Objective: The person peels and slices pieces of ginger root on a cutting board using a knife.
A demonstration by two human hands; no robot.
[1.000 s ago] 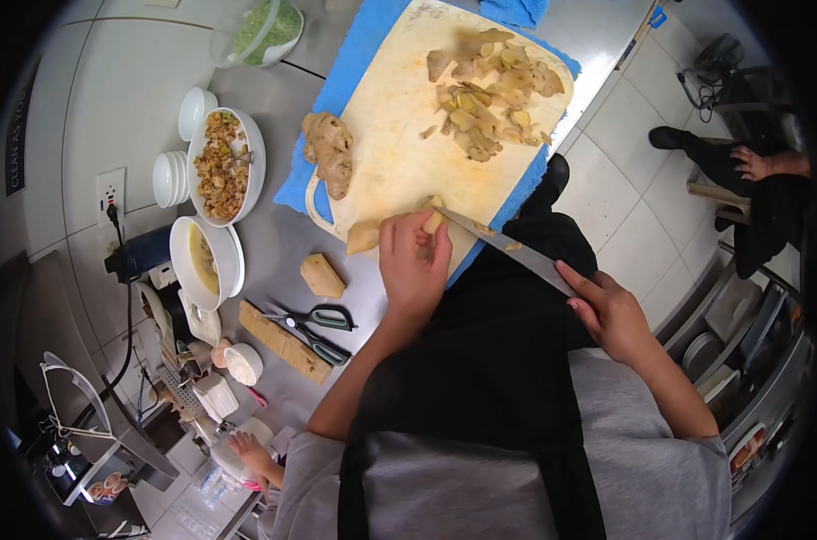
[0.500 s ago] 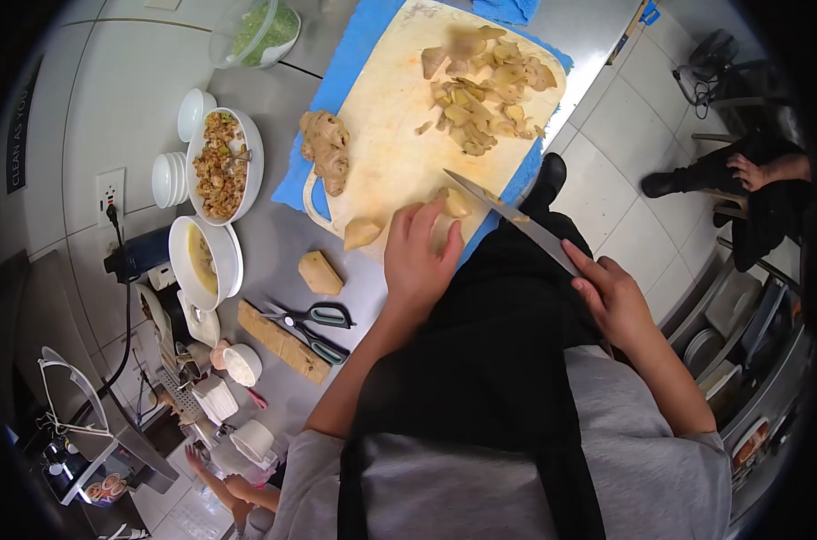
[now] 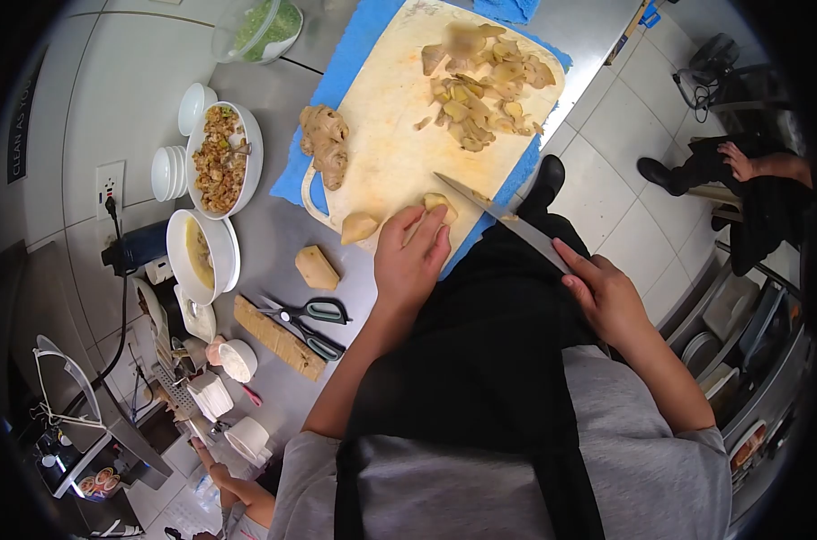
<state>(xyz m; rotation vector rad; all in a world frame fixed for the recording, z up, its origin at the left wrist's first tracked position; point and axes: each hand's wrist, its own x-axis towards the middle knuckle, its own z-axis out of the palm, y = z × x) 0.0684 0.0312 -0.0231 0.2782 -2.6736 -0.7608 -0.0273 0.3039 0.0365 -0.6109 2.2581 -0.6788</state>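
My left hand (image 3: 412, 256) has its fingers closed on a small peeled piece of ginger (image 3: 442, 206) at the near edge of the cutting board (image 3: 381, 117). In my right hand (image 3: 606, 297) is a knife (image 3: 516, 225), its blade pointing up and left over the board's edge, with its tip just past the held ginger. A second peeled ginger piece (image 3: 359, 228) lies by the board's corner, left of my left hand. An unpeeled ginger root (image 3: 324, 144) rests near the board's handle. Ginger peelings (image 3: 467, 112) are heaped at the far right.
Beside the board on the steel table lie another peeled ginger chunk (image 3: 317, 268), scissors (image 3: 314, 319) and a wooden block (image 3: 278, 336). Bowls of food (image 3: 254, 162) line the wall. A blue towel (image 3: 305, 171) lies under the board. Other people are at right (image 3: 777, 171) and lower left (image 3: 246, 499).
My left hand's fingers have drawn together around the ginger piece, which has shifted slightly left. The knife has moved a little left with my right hand.
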